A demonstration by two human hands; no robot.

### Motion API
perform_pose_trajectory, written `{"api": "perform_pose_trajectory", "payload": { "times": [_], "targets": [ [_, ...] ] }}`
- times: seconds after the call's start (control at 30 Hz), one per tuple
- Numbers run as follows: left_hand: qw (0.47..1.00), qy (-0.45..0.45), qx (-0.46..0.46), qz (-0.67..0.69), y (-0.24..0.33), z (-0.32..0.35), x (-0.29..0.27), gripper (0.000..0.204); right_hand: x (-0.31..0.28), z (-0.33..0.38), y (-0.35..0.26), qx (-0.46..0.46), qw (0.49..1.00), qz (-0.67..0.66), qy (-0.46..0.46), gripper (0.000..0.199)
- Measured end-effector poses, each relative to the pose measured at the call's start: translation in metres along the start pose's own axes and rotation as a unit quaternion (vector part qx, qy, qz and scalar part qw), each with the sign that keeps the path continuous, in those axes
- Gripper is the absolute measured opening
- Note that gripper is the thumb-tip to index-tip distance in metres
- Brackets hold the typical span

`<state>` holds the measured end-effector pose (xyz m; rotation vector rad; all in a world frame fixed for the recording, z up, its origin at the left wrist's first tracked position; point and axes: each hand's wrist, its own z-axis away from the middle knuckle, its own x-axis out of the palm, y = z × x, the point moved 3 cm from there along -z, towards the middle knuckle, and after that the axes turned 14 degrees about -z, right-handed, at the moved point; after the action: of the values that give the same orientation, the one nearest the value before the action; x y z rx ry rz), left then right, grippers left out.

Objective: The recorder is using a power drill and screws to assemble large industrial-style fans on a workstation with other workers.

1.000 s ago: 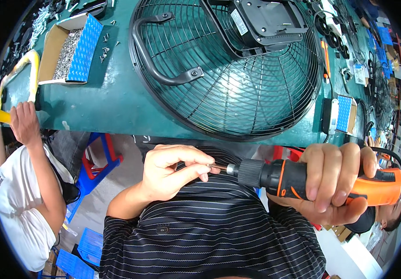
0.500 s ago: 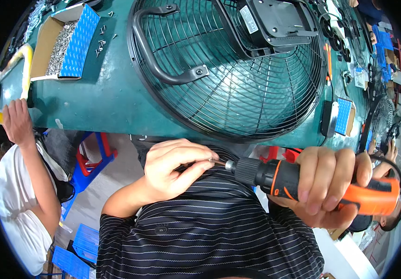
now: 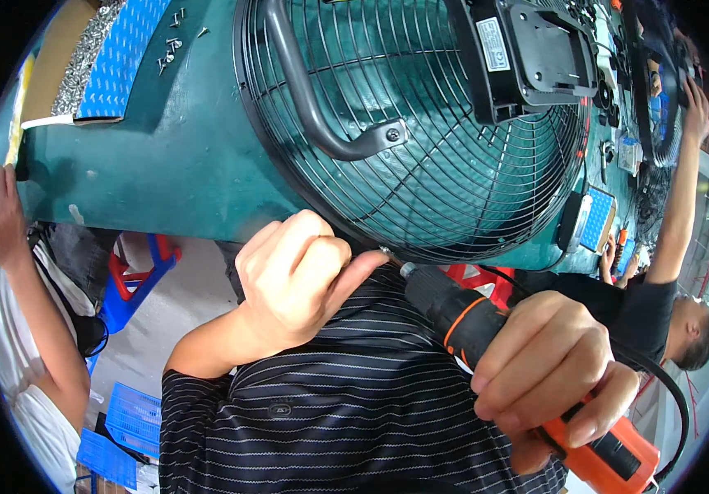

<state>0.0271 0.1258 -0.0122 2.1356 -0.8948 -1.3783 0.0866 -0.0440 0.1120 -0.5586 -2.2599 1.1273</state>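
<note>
Orange-and-black power screwdriver (image 3: 455,319) sits at four o'clock, wrapped by the fingers of the right hand (image 3: 545,362), with a screw (image 3: 385,251) at its tip beside the thumb of the curled left hand (image 3: 292,284), whose grip cannot be determined, and fan guard (image 3: 441,152) at one o'clock.

Far end of the fan cage (image 3: 461,169) is cut off for me, ditto the screw box (image 3: 121,62) left of it (annoying). Nearside of the cage, the right hand (image 3: 552,370) hides much of the driver (image 3: 457,317).
</note>
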Motion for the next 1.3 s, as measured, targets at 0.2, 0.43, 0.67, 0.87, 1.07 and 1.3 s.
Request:
{"api": "perform_pose_trajectory", "payload": {
  "times": [0.2,0.43,0.67,0.87,1.07,1.3],
  "targets": [
    [0.999,-0.029,-0.012,0.023,-0.006,-0.001,0.0,0.043,0.008,-0.015,0.008,0.007,1.0,-0.002,0.027,0.031],
    [0.999,-0.016,-0.029,0.028,-0.008,0.001,0.002,0.043,0.011,-0.026,0.014,0.094,0.994,0.031,-0.047,0.042],
    [0.999,-0.016,-0.037,0.037,-0.011,0.001,0.001,0.041,0.01,-0.031,0.022,0.093,0.993,-0.008,-0.07,0.041],
    [0.999,-0.018,-0.031,0.02,-0.011,0.001,0.001,0.04,0.009,-0.034,0.026,0.085,0.993,-0.028,-0.074,0.038],
    [0.999,-0.018,-0.024,0.016,-0.01,0.001,0.002,0.04,0.006,-0.047,0.033,0.151,0.978,-0.076,-0.122,0.015],
    [0.999,-0.044,-0.028,0.001,-0.007,-0.001,0.001,0.04,-0.011,-0.04,0.031,0.111,0.967,-0.161,-0.163,0.01]
  ]
}}
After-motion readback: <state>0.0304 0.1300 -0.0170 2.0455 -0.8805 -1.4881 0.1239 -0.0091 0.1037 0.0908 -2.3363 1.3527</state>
